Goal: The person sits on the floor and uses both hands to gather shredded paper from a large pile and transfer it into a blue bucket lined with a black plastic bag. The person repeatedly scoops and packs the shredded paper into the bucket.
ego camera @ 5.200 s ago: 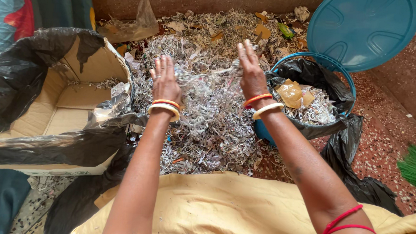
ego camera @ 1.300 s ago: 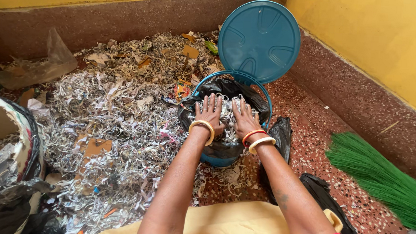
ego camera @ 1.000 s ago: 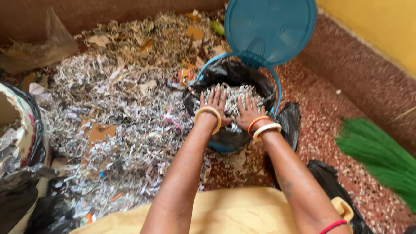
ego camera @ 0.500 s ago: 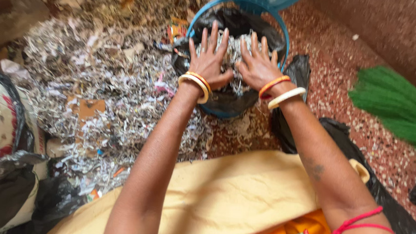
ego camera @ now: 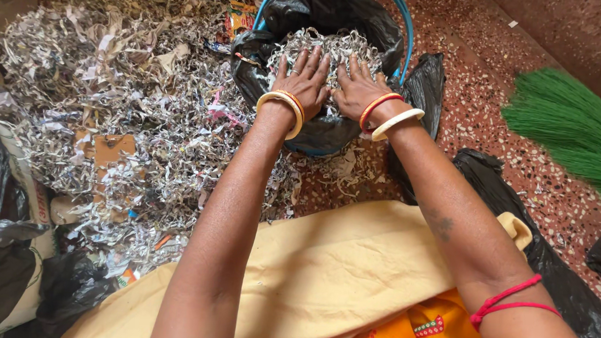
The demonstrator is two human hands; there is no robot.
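Both hands lie flat, palms down, on shredded paper (ego camera: 334, 44) heaped in a blue bin (ego camera: 404, 30) w/ a black liner bag (ego camera: 336, 10). Left hand (ego camera: 304, 80): fingers spread & straight, pressing on the shreds, gripping nothing; ring on one finger, orange + cream bangles (ego camera: 283, 106) at the wrist. Right hand (ego camera: 356, 86): same posture, fingers extended side by side on the paper, nothing gripped; orange and cream bangles there too, plus red thread (ego camera: 509, 303) further up the forearm. Hands sit just beside each other, thumbs near but apart.

Left of the bin a big loose pile of shreds (ego camera: 112, 97) covers the speckled floor (ego camera: 495, 124), w/ bits of brown card (ego camera: 109, 149) mixed in. Green broom bristles (ego camera: 577, 128) lie at right, well apart from the bin. Black plastic bag (ego camera: 555, 271) under the right arm (partly hidden). Yellow cloth (ego camera: 336, 280) across the person's lap at bottom.
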